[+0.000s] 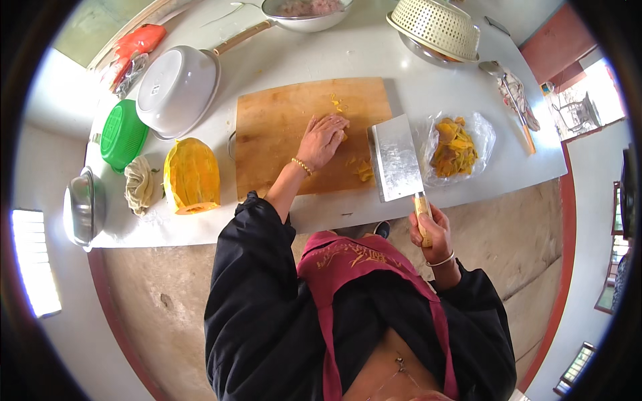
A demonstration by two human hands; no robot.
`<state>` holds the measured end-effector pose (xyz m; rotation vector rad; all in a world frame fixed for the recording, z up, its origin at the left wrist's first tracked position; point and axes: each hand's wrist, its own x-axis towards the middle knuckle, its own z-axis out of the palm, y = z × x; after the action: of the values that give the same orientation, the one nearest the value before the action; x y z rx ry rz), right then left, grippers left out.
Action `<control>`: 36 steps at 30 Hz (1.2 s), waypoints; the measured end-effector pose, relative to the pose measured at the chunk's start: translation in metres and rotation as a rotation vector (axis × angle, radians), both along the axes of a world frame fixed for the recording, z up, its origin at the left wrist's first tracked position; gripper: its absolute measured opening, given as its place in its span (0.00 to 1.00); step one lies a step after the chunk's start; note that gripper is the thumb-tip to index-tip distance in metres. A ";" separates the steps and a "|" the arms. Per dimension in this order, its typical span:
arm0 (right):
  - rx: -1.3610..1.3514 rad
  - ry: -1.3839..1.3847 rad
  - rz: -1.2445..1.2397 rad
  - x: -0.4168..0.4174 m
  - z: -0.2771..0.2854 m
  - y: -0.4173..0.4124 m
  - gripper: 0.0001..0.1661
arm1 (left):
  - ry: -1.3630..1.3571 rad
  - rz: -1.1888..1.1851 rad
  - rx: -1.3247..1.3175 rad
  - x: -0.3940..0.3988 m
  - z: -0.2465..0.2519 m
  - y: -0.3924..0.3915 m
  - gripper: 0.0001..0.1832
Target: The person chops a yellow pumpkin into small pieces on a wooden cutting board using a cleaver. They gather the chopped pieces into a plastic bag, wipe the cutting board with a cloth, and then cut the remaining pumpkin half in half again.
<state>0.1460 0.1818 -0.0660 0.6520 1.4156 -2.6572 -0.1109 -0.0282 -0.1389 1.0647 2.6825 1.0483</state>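
Observation:
My right hand (432, 229) grips the wooden handle of a broad-bladed cleaver (398, 158). Its wide metal blade stands at the right edge of a wooden cutting board (271, 150), between the board and a clear plastic bag (484, 138) filled with orange-yellow peelings (454, 150). Palm down over the middle of the board is my left hand (323, 138), a bit of yellow showing by its fingertips; whether it grasps anything is hidden. Yellow scraps (364, 169) lie on the board near the blade, with thin shreds (338, 104) farther back. Left of the board, a peeled pumpkin piece (192, 175) stands cut end toward me.
On the left are an overturned white basin (173, 90), a green basket (123, 135), a crumpled cloth (139, 184) and a metal bowl (83, 208). A pan (313, 22) holding pinkish food sits at the back. A cream colander (436, 30) and a ladle (511, 95) are on the right.

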 end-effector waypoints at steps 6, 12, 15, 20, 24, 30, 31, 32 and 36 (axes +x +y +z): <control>-0.202 0.017 -0.081 0.022 -0.027 -0.010 0.27 | 0.216 0.245 0.131 -0.011 -0.003 0.002 0.23; -0.223 0.017 -0.065 0.033 -0.053 -0.011 0.29 | 0.135 0.103 0.051 0.036 -0.009 0.003 0.26; -0.234 0.000 -0.027 0.019 -0.055 -0.018 0.27 | 0.146 0.174 0.074 0.073 -0.001 0.015 0.28; -0.259 0.011 0.082 -0.010 -0.058 -0.041 0.24 | 0.225 0.321 -0.032 0.089 -0.003 0.043 0.29; -0.341 0.064 0.124 -0.023 -0.045 -0.036 0.24 | 0.218 0.311 0.003 0.088 0.007 0.051 0.28; -0.233 0.129 -0.014 -0.001 -0.004 0.010 0.26 | 0.275 0.134 0.167 0.097 0.063 0.131 0.27; -0.204 0.148 -0.050 0.002 0.003 0.023 0.26 | 0.317 0.081 0.197 0.096 0.065 0.151 0.27; -0.140 0.164 -0.102 0.007 0.008 0.035 0.26 | 0.309 0.031 0.223 0.098 0.068 0.171 0.27; -0.054 0.171 -0.283 0.022 0.016 0.080 0.23 | 0.227 -0.115 0.271 0.104 0.058 0.243 0.27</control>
<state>0.1678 0.2619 -0.0504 0.6815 1.3761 -3.0244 -0.0070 0.2144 -0.0811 1.4483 2.6575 1.3736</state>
